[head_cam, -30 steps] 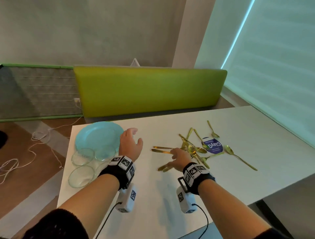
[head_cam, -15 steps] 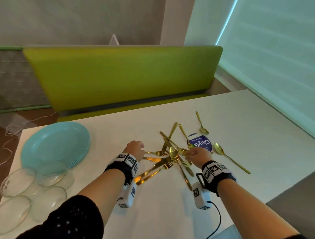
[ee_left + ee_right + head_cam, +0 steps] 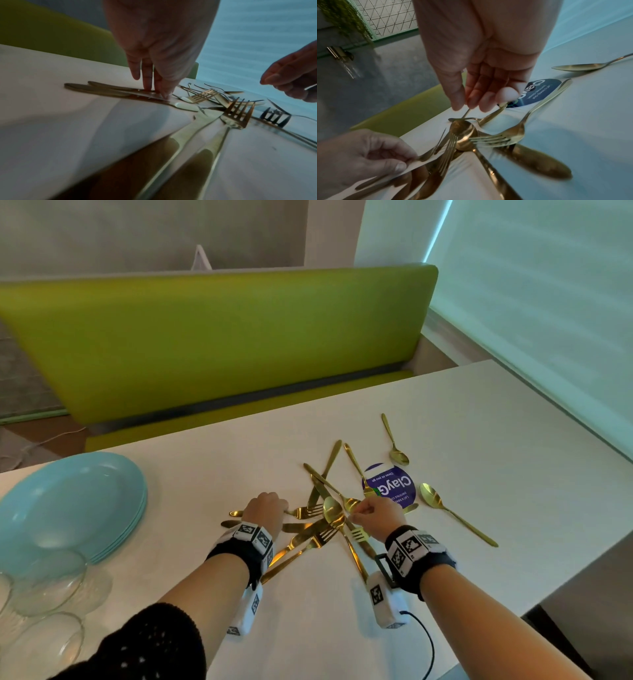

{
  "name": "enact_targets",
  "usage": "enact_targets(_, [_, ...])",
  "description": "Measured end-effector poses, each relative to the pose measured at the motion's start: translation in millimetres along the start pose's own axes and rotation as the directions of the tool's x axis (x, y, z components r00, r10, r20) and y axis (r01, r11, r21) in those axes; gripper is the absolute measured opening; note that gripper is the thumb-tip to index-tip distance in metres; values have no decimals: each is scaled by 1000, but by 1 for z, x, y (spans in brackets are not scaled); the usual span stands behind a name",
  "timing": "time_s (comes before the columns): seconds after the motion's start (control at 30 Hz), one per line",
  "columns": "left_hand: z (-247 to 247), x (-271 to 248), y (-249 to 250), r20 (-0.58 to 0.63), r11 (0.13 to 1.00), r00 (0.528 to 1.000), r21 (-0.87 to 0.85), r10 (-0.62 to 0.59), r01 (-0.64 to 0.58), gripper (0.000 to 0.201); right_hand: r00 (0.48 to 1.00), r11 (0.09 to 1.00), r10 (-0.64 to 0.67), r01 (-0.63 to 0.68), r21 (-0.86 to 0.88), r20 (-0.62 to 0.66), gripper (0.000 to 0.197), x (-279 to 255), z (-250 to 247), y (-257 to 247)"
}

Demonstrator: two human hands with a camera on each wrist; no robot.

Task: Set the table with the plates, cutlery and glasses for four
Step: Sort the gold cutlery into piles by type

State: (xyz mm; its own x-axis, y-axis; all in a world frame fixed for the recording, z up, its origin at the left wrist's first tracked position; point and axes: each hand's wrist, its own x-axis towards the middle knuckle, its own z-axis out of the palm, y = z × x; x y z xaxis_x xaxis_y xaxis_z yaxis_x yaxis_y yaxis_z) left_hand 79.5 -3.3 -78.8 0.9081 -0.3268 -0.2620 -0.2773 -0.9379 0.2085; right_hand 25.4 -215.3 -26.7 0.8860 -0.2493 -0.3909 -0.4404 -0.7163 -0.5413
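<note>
Your left hand point(image 3: 266, 513) pinches fork point(image 3: 303, 512) handle on table point(image 3: 479, 440); your right hand point(image 3: 375, 520) pinches thin spoon point(image 3: 351, 503) stem above cutlery pile.

Green bench point(image 3: 219, 344) behind the white table point(image 3: 513, 440), round blue sticker point(image 3: 390, 486) on the tabletop.

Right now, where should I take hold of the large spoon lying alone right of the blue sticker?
Grip the large spoon mid-handle, from above, pinching across its slim width. It lies flat on the table, bowl near the sticker, handle running toward the near right edge, apart from the pile, so both sides look free.
</note>
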Motion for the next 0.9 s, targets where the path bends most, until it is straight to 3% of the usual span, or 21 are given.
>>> enact_targets(0.2, [-12, -2, -8, 32, 998, 999, -59, -34, 36, 30, 1000, 1000, -6, 7, -10, 27, 8, -10, 18, -7])
enact_targets(0.33, [-27, -11, -11, -45, 972, 996, -226, -77, 65, 21, 997, 999, 28, -24, -47, 70, 11, -17, 36, -14])
enact_targets(0.43, [-40, -20, -14, -158, 915, 981, -400, -115, 43, 10, 988, 993, 75, -63, -96, 132, 24, -24, 54, -25])
enact_targets(0.57, [-55, -31, -16, -231, 836, 959, -549, -166, 13, 5, 996, 960, 87, -80, -269, 15, 24, -32, 67, -45])
enact_targets(0.9, [-60, -48, -30, -125, 754, 968, -651, -217, 85, 19, 964, 933, 256, -225, -282, 78, 50, -38, 94, -54])
